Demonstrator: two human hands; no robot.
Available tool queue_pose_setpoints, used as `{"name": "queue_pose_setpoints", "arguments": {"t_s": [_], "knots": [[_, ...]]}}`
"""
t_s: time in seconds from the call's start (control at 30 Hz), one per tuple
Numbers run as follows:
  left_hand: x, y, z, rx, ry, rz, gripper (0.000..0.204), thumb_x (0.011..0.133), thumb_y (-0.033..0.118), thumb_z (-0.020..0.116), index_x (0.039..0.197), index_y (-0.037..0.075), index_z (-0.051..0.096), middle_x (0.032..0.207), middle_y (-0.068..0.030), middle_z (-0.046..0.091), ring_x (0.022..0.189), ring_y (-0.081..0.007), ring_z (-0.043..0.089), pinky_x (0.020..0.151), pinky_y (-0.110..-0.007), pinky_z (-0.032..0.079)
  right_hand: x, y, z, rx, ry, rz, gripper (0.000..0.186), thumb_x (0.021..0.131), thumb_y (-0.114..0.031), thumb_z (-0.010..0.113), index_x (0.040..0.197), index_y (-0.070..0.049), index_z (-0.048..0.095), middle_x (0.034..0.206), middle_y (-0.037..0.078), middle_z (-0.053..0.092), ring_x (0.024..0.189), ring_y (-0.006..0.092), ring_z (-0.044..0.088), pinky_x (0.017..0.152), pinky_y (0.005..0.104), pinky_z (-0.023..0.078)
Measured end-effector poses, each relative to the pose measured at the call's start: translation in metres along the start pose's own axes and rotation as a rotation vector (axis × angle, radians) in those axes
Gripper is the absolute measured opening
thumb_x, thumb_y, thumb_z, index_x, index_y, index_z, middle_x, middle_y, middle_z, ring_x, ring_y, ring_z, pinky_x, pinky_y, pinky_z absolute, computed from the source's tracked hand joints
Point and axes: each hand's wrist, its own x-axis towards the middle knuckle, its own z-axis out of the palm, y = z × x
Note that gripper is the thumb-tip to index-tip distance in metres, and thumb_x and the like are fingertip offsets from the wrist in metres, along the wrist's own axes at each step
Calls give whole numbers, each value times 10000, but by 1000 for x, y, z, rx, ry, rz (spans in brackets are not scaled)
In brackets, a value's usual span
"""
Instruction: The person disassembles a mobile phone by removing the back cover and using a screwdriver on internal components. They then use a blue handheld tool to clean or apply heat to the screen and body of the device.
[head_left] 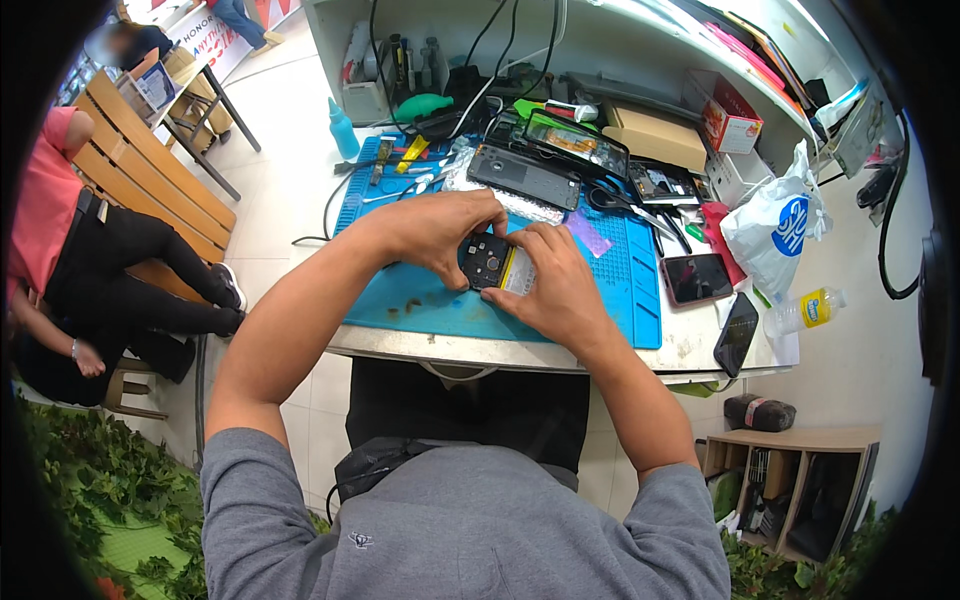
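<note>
An opened smartphone (487, 262) lies on the blue repair mat (400, 310), its black inner cover and pale battery uncovered. My left hand (440, 235) holds its left end, thumb at the near edge and fingers curled over the far edge. At the other end my right hand (555, 280) grips it the same way, its fingers beside the battery. The hands hide parts of the phone's edges. Just beyond them rests a dark phone back cover (523, 175) on bubble wrap (465, 165).
Behind the mat sit a phone frame (580, 142), scissors (607, 198), cables and a blue squeeze bottle (343, 132). To the right are two phones (697, 279) (737, 335), a plastic bag (775, 225) and a water bottle (806, 312). A person (130, 240) sits at the left.
</note>
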Motion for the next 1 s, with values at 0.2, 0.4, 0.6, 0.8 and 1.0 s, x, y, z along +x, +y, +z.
{"name": "queue_pose_setpoints", "arguments": {"t_s": [0.2,0.4,0.6,0.8,1.0], "knots": [[-4,1,2,-48,4,-27,846,559,132,1026,1313,66,648,1075,-87,613,942,-261,644,846,-389,586,8,4,2,69,-36,9,660,703,-250,1007,1237,-9,703,1217,157,699,1220,392,635,1077,490,525],[-37,16,-21,-85,337,-92,738,685,214,1057,1324,84,713,1100,-74,651,949,-231,657,834,-367,582,16,4,-4,81,-136,87,643,696,-282,1012,1191,-16,701,1191,159,704,1178,382,636,1066,469,530],[-82,17,-22,163,217,-464,359,811,232,983,1107,88,839,919,-67,769,880,-226,734,786,-377,590,21,13,-4,72,-166,36,650,677,-327,1029,1160,-27,714,1143,149,711,1157,359,640,1040,454,538],[-93,27,12,219,362,-515,341,873,168,914,1202,149,824,961,-56,790,903,-250,762,843,-396,617,18,20,-9,57,-185,-4,616,668,-356,1023,1112,-40,735,1117,127,724,1148,348,643,1041,450,536],[-101,21,27,60,717,-332,281,877,83,873,1148,57,804,891,-51,771,767,-143,721,734,-287,593,12,24,-10,79,-188,-27,616,661,-365,1020,1098,-40,733,1117,113,725,1133,342,641,1021,452,541]]}}
